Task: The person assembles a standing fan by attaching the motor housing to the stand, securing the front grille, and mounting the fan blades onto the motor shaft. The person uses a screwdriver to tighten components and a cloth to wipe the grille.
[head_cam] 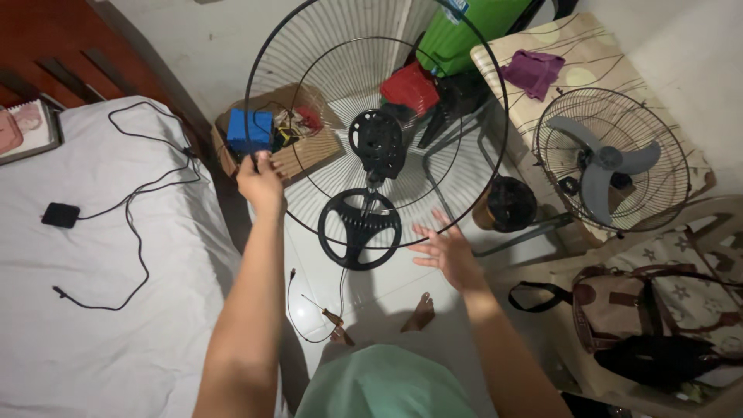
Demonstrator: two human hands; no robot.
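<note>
You hold the big round wire fan guard (325,101) upright in front of you, its lower rim near the white floor (387,286). Your left hand (261,182) is clenched around the guard's left rim, just below a blue box (250,131) that sits in a cardboard box (309,151) behind the wires. Your right hand (447,251) is released, fingers spread, near the lower right rim but not touching it.

Keep the left grip firm and high enough that the guard does not tip. Bring the free hand onto the opposite rim so that the wires stay flat and do not twist. Mind the black ring (360,228) and the black hub (377,143) at the centre. A screwdriver (329,311) lies by your foot (420,313). To your right stands a smaller fan (611,162), and to your left a bed (101,271) with a black cable (135,232).
</note>
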